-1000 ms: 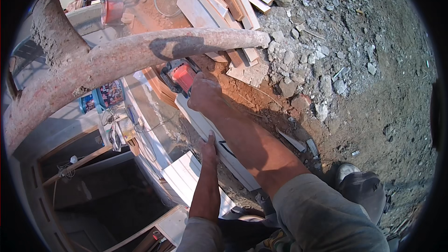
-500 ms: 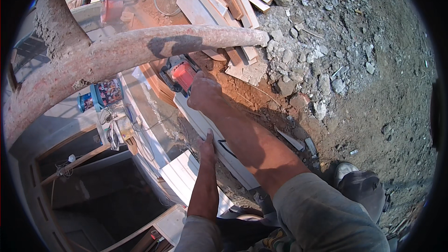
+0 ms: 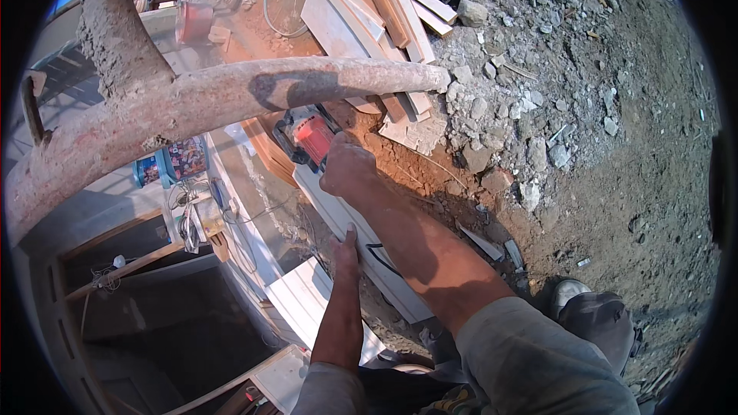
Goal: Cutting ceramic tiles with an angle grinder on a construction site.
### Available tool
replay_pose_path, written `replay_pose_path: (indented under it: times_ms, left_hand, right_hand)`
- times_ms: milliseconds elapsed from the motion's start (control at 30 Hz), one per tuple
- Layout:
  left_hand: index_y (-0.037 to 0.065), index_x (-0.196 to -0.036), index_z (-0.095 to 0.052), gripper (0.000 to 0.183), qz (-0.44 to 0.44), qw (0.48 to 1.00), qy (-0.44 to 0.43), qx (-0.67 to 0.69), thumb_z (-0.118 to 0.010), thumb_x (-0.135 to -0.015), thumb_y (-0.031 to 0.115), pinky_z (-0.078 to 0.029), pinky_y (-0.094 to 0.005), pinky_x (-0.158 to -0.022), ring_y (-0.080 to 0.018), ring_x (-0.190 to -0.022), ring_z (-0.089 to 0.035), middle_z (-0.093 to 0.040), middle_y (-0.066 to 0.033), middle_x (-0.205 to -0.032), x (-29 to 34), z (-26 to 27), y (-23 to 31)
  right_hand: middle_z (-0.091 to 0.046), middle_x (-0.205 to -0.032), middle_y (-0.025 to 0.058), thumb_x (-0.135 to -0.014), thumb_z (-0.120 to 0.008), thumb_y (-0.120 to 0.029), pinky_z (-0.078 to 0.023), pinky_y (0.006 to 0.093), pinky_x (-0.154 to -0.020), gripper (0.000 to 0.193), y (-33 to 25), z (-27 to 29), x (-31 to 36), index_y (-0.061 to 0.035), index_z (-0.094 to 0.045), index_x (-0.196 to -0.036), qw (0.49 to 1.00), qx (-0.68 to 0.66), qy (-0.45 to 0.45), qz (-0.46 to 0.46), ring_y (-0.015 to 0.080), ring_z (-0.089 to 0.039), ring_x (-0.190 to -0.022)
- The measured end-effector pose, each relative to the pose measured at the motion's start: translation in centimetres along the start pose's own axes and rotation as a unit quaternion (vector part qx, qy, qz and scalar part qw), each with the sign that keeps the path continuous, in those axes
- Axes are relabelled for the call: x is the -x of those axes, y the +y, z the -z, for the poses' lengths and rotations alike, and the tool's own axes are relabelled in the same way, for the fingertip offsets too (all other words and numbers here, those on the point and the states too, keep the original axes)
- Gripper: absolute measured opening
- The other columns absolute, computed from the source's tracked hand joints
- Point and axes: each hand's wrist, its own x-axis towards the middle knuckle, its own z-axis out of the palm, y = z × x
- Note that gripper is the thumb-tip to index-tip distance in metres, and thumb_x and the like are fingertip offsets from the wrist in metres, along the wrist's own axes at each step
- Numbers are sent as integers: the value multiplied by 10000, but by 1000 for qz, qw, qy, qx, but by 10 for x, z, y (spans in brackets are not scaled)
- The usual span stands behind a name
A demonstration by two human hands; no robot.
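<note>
My right hand (image 3: pixel 350 167) is closed round the body of a red handheld power saw (image 3: pixel 312 137) with a dark base frame. The saw sits at the far end of a long white board (image 3: pixel 327 201), which slants from there toward my legs. Its blade is hidden from me. Nearer to me, my left hand (image 3: pixel 346 252) grips the board's left edge with the thumb on top; its other fingers are out of sight underneath. A black cord (image 3: pixel 377 252) loops over the board beside my right forearm.
A thick, rough, pinkish pole (image 3: pixel 223 91) crosses above the saw. Stacked planks (image 3: pixel 369 11) lie beyond it, and rubble (image 3: pixel 530 100) spreads to the right. Another white panel (image 3: pixel 307 296) lies left of my left forearm, beside a dark framed opening (image 3: pixel 161 315). Blue buckets (image 3: pixel 184 161) stand left.
The whole view has shifted slightly, so things appear a little lower and to the right. Both hands keep their grips, and the saw stays at the board's far end.
</note>
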Motion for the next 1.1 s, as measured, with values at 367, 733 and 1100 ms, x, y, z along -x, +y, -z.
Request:
replay_pose_path:
  times_ms: [367,733,1100]
  left_hand:
    - [-67,-1318,-340,663,26,997,-67,-26,-692,-892,299,-446,-413,-980,-289,-1140,-526,-495,-216,-1272,8,-2,15]
    - [-7,-1281,-348,541,74,997,-35,-3,-654,-924,261,-455,-408,-964,-267,-1103,-538,-512,-181,-1224,7,-7,12]
    - [35,-1257,-362,471,45,984,-170,5,-637,-928,228,-538,-356,-795,-234,-972,-596,-554,-139,-1138,-38,40,-36]
  right_hand:
    - [-641,-1134,233,-693,-757,-231,-504,380,-928,677,4,-1,3,46,-404,-1200,1000,7,7,-11,325,-648,-1076]
    - [-638,-1129,237,-698,-750,-214,-505,388,-929,656,11,-4,5,35,-397,-1191,1000,-4,8,-11,338,-653,-1059]
    - [-648,-1123,232,-697,-780,-228,-517,367,-899,719,4,-5,4,43,-380,-1230,999,-6,-21,-36,309,-661,-1058]
